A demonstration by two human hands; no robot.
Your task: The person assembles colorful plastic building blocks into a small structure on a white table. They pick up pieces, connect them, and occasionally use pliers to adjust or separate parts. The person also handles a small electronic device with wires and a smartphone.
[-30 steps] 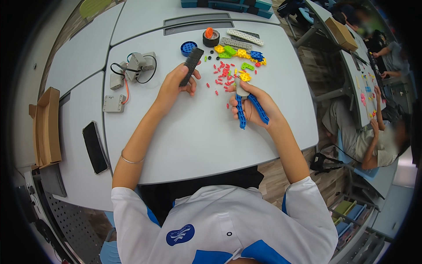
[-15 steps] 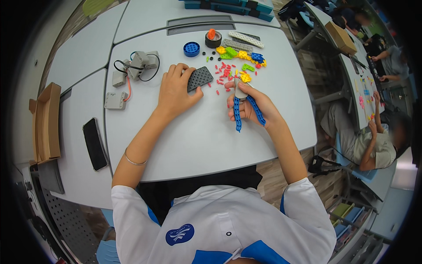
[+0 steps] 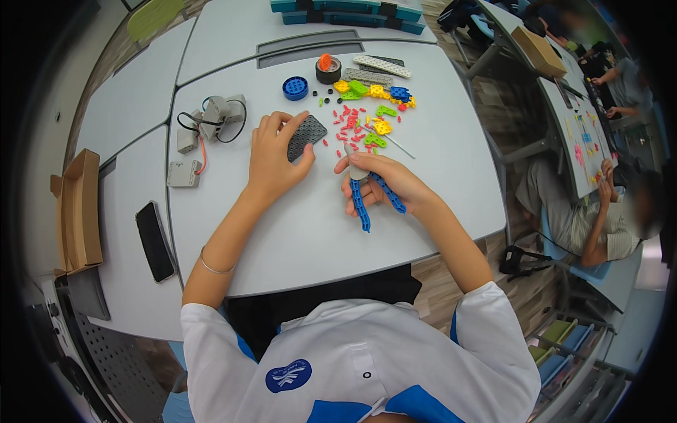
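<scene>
In my left hand (image 3: pixel 273 161) is a dark grey plate (image 3: pixel 308 137) full of holes, gripped at its left side between thumb and fingers and tilted above the table. My right hand (image 3: pixel 391 178) is closed around a pair of plastic pliers (image 3: pixel 360 203) with a grey head and two blue, spread handles pointing toward me. The jaws sit close to many small pink pegs (image 3: pixel 350 121) scattered beyond the hand. Beside the pegs lie a yellow connector (image 3: pixel 382 127), a green angled piece (image 3: pixel 375 140) and a thin metal rod (image 3: pixel 400 145).
Farther back are a blue wheel (image 3: pixel 295 88), a black tyre (image 3: pixel 328 70), beams (image 3: pixel 381 65) and joined coloured blocks (image 3: pixel 400 93). Wired grey modules (image 3: pixel 185 173) stand left, near a phone (image 3: pixel 154 242) and a cardboard box (image 3: pixel 79 211). Other people work at a table on the right.
My right hand has drawn the pliers toward me and left, away from the pegs, uncovering the green angled piece and the rod. My left hand keeps the plate; the view has shifted slightly.
</scene>
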